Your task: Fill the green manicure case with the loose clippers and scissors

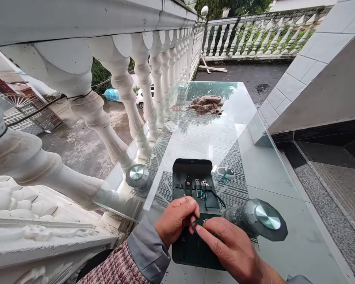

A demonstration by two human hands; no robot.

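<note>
An open dark green leather manicure case (pixel 195 185) lies on the glass tabletop (pixel 272 185), with several small metal tools held in its loops. My left hand (pixel 176 223) pinches a thin metal pick (pixel 185 198) above the case. My right hand (pixel 227 246) grips a small dark green looped item (pixel 198 223) at its fingertips, close to my left hand; the fingers partly hide it. To the right of the case lie small green-handled scissors (pixel 224 177) on a pale pouch or card.
Round metal glass-clamp fittings (pixel 258 219) stand on the tabletop's near part. A crumpled brown cloth (pixel 205 105) lies at the far end. A white stone balustrade (pixel 142 71) runs along the left side, and a tiled white wall (pixel 296 75) stands to the right.
</note>
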